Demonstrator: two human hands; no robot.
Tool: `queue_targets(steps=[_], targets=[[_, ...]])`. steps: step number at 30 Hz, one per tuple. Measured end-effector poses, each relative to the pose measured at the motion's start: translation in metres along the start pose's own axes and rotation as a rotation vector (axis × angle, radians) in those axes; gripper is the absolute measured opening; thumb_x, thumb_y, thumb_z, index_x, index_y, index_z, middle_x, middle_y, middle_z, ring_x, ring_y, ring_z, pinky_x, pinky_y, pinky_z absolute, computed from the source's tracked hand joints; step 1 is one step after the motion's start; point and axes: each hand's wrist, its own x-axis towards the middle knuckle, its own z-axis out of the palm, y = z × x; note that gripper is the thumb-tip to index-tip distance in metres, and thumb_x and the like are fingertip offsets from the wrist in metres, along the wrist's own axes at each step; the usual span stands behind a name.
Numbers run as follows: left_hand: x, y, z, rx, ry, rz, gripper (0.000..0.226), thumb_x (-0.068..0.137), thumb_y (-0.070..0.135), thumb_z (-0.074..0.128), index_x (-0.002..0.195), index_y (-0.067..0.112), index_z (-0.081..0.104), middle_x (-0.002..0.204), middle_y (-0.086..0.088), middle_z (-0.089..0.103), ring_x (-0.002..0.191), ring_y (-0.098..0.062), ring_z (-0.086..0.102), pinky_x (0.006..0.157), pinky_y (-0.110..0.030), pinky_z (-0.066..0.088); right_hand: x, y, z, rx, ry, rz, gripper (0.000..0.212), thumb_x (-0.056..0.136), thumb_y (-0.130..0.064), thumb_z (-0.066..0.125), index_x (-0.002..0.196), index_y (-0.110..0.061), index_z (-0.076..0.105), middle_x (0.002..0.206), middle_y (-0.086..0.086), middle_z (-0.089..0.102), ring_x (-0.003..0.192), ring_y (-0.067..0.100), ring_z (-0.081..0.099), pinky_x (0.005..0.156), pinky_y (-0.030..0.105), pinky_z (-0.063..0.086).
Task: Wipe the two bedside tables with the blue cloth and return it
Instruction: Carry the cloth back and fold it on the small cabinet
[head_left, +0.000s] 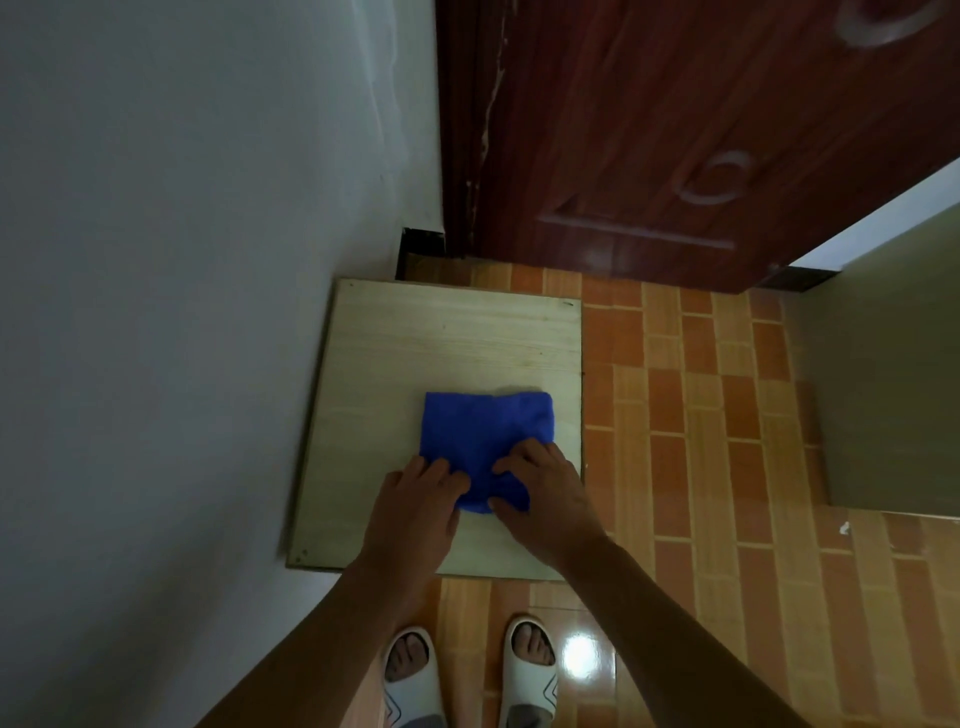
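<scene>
A folded blue cloth (483, 436) lies on the pale wooden top of a bedside table (415, 343), towards its near right part. My left hand (415, 509) grips the cloth's near left corner with curled fingers. My right hand (545, 493) pinches the near right edge, thumb and fingers closed on the fabric. Both hands rest on the table top. The near edge of the cloth is hidden under my fingers. Only this one table is in view.
A white wall (182, 312) runs along the table's left side. A dark red wooden door (649, 130) stands behind the table. Orange tiled floor (701, 441) spreads to the right. A grey-green panel (893, 389) rises at the far right. My feet in white slippers (467, 670) stand before the table.
</scene>
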Motion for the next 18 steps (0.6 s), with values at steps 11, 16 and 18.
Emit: queue_targets(steps=[11,16,18], targets=[[0.025,-0.007,-0.015,-0.019,0.056,0.007,0.047,0.094,0.032,0.067,0.139,0.022,0.058,0.143,-0.005,0.053,0.129,-0.027,0.052,0.100,-0.042,0.049,0.031,0.011,-0.022,-0.150,-0.031,-0.109,0.069,0.088,-0.034,0.078,0.151,-0.020,0.053,0.160,-0.001,0.038,0.144,0.021,0.036,0.120,0.040,0.033],[0.018,-0.021,-0.011,0.009,-0.017,-0.064,0.059,0.096,0.046,0.061,0.150,0.030,0.046,0.159,0.000,0.037,0.144,-0.026,0.038,0.110,-0.045,0.041,0.019,0.041,-0.029,-0.193,-0.142,-0.139,0.089,0.086,-0.044,0.078,0.162,-0.031,0.034,0.170,-0.015,0.018,0.154,0.011,0.018,0.126,0.037,0.020],[0.016,-0.019,-0.012,0.019,-0.028,-0.083,0.059,0.096,0.047,0.060,0.150,0.028,0.047,0.159,-0.001,0.037,0.144,-0.027,0.037,0.111,-0.047,0.041,0.012,0.045,-0.030,-0.188,-0.126,-0.127,0.085,0.087,-0.041,0.077,0.161,-0.031,0.036,0.171,-0.017,0.018,0.155,0.009,0.017,0.127,0.038,0.020]])
